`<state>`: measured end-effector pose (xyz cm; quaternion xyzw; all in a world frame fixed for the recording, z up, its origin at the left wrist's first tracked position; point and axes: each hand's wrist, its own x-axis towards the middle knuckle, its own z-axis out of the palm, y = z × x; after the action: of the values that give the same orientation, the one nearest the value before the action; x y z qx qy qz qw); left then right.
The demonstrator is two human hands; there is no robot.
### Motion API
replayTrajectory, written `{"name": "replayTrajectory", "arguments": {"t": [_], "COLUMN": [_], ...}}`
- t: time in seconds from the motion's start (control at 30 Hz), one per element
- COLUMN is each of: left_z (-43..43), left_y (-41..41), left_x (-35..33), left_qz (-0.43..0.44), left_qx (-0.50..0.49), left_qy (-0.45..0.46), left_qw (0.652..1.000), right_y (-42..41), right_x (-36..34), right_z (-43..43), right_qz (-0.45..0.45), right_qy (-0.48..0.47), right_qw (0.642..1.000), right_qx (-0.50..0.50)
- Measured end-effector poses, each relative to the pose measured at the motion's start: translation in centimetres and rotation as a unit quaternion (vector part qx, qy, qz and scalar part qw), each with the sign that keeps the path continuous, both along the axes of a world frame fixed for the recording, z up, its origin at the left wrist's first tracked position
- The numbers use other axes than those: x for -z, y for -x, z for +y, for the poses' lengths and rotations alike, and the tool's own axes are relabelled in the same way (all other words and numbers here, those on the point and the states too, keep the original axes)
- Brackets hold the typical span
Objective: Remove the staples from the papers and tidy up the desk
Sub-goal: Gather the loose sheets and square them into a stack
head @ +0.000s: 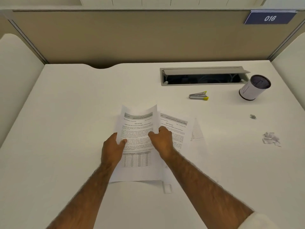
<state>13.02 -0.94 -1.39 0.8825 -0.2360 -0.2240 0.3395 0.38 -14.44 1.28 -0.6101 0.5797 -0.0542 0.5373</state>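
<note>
A printed sheet (138, 123) with a table near its bottom is bowed upward in the middle of the white desk (66, 113). My left hand (112, 146) pinches its left edge and my right hand (162, 139) grips its right edge. More printed papers (178, 128) lie flat just to the right, partly under my right hand. A silver staple remover with yellow tips (198, 95) lies beyond the papers. A small heap of pulled staples (253, 116) sits far right.
A white cylindrical holder with a dark mesh inside (252, 88) stands at the back right. An open cable hatch (203, 76) is set into the desk behind the staple remover. Crumpled paper scraps (270, 138) lie at the right. Beige partitions wall the desk.
</note>
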Motion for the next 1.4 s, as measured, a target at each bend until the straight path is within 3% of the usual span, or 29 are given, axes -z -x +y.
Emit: {"name": "replayTrajectory", "arguments": {"t": [0.2,0.4,0.53,0.57,0.6,0.63,0.7,0.77,1.0,1.07,1.2,1.4], "left_z": [0.0,0.3,0.9,1.0,1.0,0.9,0.7,0.1,-3.0,-3.3,-3.5,-3.9], "left_y": [0.0,-0.2,-1.1,-1.7,-1.9,-2.2,-2.1,-0.6,4.5,5.3,6.5,7.7], "left_x": [0.0,0.5,-0.4,-0.5,-1.3,-2.1,-3.7,-6.4,-13.5,-14.4,-14.4,-11.4], "left_qz": [0.001,0.016,-0.059,-0.035,0.049,0.172,0.39,0.434,0.246,0.211,0.173,0.194], "left_qx": [-0.006,-0.012,-0.047,-0.073,-0.098,-0.124,-0.101,-0.038,0.057,0.081,0.089,0.046], "left_qy": [0.005,0.035,0.108,0.128,0.153,0.206,0.297,0.312,0.354,0.37,0.381,0.343], "left_qw": [1.0,0.999,0.991,0.988,0.982,0.955,0.866,0.844,0.901,0.901,0.904,0.918], "right_y": [1.2,1.5,2.9,3.5,4.3,5.2,7.0,8.5,11.2,11.6,12.3,12.8], "right_x": [-0.4,-0.6,-2.5,-3.2,-3.9,-4.7,-6.0,-7.3,-10.4,-10.8,-10.8,-8.8], "right_z": [-2.2,-1.2,-1.7,-2.1,-2.6,-3.0,-3.7,-4.1,-4.5,-4.5,-4.4,-3.7], "right_qz": [-0.114,-0.129,-0.179,-0.198,-0.22,-0.241,-0.281,-0.309,-0.353,-0.373,-0.375,-0.29], "right_qy": [-0.091,-0.084,-0.071,-0.073,-0.081,-0.088,-0.097,-0.095,0.022,0.065,0.1,0.12], "right_qw": [0.983,0.988,0.981,0.977,0.972,0.967,0.955,0.946,0.934,0.924,0.921,0.949], "right_qx": [0.108,0.03,0.003,0.0,-0.002,-0.009,-0.019,-0.03,-0.052,-0.051,-0.044,-0.039]}}
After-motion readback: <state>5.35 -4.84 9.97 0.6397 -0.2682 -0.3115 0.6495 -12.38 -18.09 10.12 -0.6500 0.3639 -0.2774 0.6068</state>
